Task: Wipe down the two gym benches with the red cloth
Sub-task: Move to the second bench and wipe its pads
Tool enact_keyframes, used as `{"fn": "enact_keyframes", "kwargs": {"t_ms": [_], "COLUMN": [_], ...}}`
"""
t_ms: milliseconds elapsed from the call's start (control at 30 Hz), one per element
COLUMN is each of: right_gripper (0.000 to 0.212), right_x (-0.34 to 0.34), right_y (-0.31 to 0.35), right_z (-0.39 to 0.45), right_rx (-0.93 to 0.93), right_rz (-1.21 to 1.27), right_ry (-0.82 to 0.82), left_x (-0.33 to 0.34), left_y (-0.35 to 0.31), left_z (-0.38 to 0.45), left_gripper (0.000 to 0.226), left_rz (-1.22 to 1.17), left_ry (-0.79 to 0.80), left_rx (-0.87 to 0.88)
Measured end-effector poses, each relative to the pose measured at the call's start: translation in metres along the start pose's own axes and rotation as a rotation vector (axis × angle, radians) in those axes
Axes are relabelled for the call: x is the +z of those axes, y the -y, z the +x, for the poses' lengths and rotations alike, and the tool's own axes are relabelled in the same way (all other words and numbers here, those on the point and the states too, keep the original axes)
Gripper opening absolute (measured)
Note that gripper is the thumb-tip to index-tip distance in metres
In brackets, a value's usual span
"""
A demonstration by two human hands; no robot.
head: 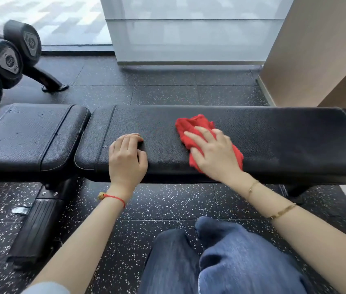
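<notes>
A black padded gym bench lies across the view, with a long back pad (274, 141) and a shorter seat pad (25, 136) to its left. A crumpled red cloth (191, 124) rests on the middle of the long pad. My right hand (214, 153) presses flat on the cloth, fingers spread over it. My left hand (127, 158) rests on the same pad near its left end, fingers curled, with nothing in it. Only this one bench is in view.
Black dumbbells (6, 58) sit on a rack at the far left. The bench's base frame (38, 221) stands on the speckled rubber floor at lower left. A tan wall corner (308, 56) rises at the back right. My knees in blue jeans (221, 257) are below the bench.
</notes>
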State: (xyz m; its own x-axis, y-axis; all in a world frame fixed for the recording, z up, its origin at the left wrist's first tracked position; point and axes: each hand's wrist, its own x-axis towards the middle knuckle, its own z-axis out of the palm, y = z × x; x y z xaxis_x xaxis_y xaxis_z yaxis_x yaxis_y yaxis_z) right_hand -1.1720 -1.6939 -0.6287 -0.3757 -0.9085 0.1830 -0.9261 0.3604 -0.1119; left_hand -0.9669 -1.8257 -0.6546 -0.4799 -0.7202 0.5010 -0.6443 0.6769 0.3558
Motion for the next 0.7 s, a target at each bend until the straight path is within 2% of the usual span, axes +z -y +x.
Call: {"fn": "enact_keyframes", "kwargs": {"t_ms": [67, 133, 267, 367, 433, 600, 700], "right_gripper": [0.047, 0.048, 0.050, 0.051, 0.050, 0.046, 0.048], "right_x": [0.000, 0.002, 0.005, 0.001, -0.002, -0.001, 0.004], "right_y": [0.000, 0.018, 0.048, 0.026, 0.001, -0.044, -0.023], "right_z": [0.011, 0.018, 0.007, -0.005, -0.006, 0.032, 0.057], "right_rx": [0.106, 0.110, -0.114, -0.196, -0.122, 0.226, 0.225], "right_rz": [-0.008, -0.017, 0.013, 0.037, 0.043, 0.031, 0.023], "right_ry": [-0.016, -0.030, 0.017, 0.010, -0.019, -0.031, -0.002], "left_x": [-0.001, 0.000, 0.000, 0.000, 0.001, -0.001, -0.002], "left_y": [-0.001, 0.000, 0.000, 0.000, 0.000, -0.003, -0.006], "left_z": [0.000, 0.000, 0.000, 0.000, 0.000, 0.000, 0.002], "left_gripper": [0.030, 0.030, 0.031, 0.032, 0.031, 0.034, 0.031], "left_rz": [0.003, 0.004, 0.013, 0.016, 0.015, 0.045, 0.082], "left_ry": [0.000, 0.002, 0.011, 0.016, 0.019, 0.043, 0.079], "left_rx": [-0.002, -0.003, -0.011, -0.011, -0.014, -0.012, -0.017]}}
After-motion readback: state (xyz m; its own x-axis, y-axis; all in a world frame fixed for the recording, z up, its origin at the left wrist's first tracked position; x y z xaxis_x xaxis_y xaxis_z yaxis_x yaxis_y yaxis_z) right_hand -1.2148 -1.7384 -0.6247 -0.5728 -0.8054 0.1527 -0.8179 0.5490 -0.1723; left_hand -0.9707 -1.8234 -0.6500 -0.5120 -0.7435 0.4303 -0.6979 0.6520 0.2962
